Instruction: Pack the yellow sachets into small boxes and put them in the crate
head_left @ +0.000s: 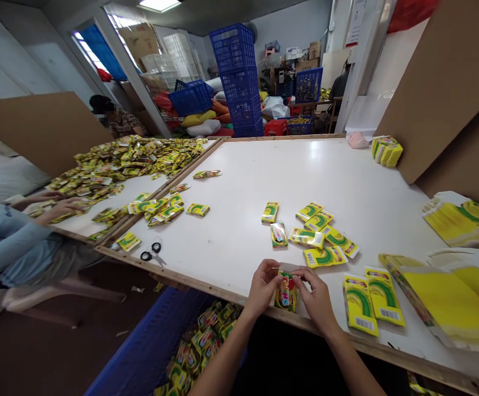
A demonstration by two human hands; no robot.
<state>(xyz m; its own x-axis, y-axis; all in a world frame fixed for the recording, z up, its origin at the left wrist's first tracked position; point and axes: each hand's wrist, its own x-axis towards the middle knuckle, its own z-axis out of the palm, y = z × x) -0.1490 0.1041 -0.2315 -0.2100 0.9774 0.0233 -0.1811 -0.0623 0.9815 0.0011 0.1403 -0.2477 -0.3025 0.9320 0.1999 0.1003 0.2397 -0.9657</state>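
Note:
At the table's near edge, a small yellow and green carton [286,292] stands between my two hands, its pale top flap showing. My left hand [266,286] pinches its left side and top, while my right hand [311,291] grips the upper right corner. Just beyond lie several similar cartons, among them one with a red and white face [279,235] and a loose cluster [307,237]. To the right of my right hand, two flat cartons [360,303] lie with barcodes facing up.
Stacks of flattened yellow cartons [449,297] line the right side. Scissors [152,254] lie at the left edge. A blue crate [140,341] of packets stands below. Left, a co-worker's hands [68,206] reach toward a large packet heap [132,157] beyond a wooden divider [181,175].

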